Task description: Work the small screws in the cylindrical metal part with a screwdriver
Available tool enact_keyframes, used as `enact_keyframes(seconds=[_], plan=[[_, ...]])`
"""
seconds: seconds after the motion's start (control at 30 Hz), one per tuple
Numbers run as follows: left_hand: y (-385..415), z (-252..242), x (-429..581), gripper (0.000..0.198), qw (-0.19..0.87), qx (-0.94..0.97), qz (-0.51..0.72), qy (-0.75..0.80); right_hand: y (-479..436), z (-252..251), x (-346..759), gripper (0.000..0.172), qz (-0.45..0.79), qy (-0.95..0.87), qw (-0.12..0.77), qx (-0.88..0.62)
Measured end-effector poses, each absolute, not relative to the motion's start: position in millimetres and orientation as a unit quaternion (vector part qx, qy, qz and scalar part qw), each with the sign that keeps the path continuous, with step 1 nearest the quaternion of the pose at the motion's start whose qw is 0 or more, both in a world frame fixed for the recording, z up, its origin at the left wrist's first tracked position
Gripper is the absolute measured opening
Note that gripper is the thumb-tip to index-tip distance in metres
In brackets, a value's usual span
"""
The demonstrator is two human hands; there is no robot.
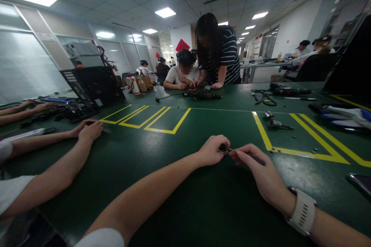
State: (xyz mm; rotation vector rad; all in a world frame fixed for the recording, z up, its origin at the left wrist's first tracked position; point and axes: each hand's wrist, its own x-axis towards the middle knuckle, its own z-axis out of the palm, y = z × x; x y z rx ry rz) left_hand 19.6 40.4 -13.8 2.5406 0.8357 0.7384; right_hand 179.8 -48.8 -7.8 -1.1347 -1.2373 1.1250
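My left hand (pixel 213 150) is closed around a small round metal part (pixel 223 148), its dark hollow end facing me. My right hand (pixel 255 164) grips a slim screwdriver (pixel 259 160) with a dark handle. Its thin shaft points left to the rim of the metal part; whether the tip touches it is too small to tell. Both hands are just above the green table (pixel 174 185). Right of them, a short metal cylinder (pixel 269 115) and a metal piece with a thin shank (pixel 278 124) lie within yellow tape lines (pixel 307 153).
Several tiny fasteners (pixel 314 150) are near the tape. Blue and white gloves (pixel 344 115) and a phone-like device (pixel 359 183) lie right. Power tools (pixel 203 93) rest at the far edge, before two people. A co-worker's hands (pixel 89 129) and a black computer case (pixel 94 83) are left.
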Motion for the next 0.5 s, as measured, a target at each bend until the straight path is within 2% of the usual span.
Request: enact_keyframes(seconds=[0.17, 0.5], plan=[[40, -13, 19, 0.012, 0.181, 0.903, 0.248, 0.299, -48, -5, 180, 0.018, 0.487, -0.506, 0.537, -0.468], [41, -12, 20, 0.008, 0.207, 0.899, 0.257, 0.288, -36, -8, 188, 0.012, 0.641, -0.366, 0.546, -0.396]])
